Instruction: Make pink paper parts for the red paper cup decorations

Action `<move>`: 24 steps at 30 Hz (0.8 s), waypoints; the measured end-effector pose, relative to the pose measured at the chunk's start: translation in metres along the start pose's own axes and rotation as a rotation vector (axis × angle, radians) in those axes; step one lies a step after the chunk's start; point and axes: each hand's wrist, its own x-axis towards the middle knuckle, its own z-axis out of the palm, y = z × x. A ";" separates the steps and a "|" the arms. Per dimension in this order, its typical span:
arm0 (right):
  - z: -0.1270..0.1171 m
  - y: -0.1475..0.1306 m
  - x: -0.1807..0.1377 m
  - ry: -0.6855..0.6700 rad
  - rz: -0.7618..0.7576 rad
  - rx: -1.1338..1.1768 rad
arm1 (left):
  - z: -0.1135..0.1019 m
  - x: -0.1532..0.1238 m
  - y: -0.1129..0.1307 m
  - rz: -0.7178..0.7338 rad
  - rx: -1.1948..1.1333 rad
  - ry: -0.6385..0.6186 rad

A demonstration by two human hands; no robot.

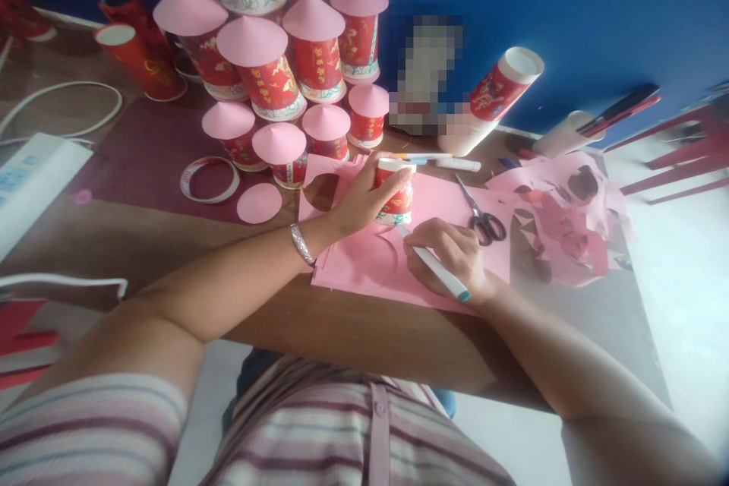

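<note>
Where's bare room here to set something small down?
The table looks bare between the pink sheets and its front edge, and between the maroon sheet and left arm. Crowded: back left, with pink-roofed cups; right, with paper scraps; and mid-table, where the left hand holds a red cup and the right hand a marker.

From just above the striped shirt (319,444), the lone head view looks forward and down, near the bench (296,334), towards the blue wall (575,7) behind.
</note>
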 end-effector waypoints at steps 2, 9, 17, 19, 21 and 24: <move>0.001 0.000 0.000 0.004 -0.008 -0.011 | 0.000 -0.001 0.003 -0.001 0.020 0.004; 0.002 0.001 -0.002 -0.011 -0.002 -0.046 | 0.002 -0.001 0.011 -0.007 -0.015 0.008; 0.004 0.002 -0.002 -0.009 0.000 -0.047 | 0.003 -0.001 0.008 0.016 -0.033 0.009; 0.005 0.002 -0.002 -0.011 0.003 -0.039 | 0.003 -0.001 0.006 0.026 -0.030 -0.003; 0.006 0.002 -0.002 -0.010 0.007 -0.034 | 0.002 -0.001 0.005 0.028 -0.028 -0.014; 0.006 0.001 -0.001 -0.002 -0.007 -0.032 | 0.002 0.000 0.004 0.025 -0.023 -0.011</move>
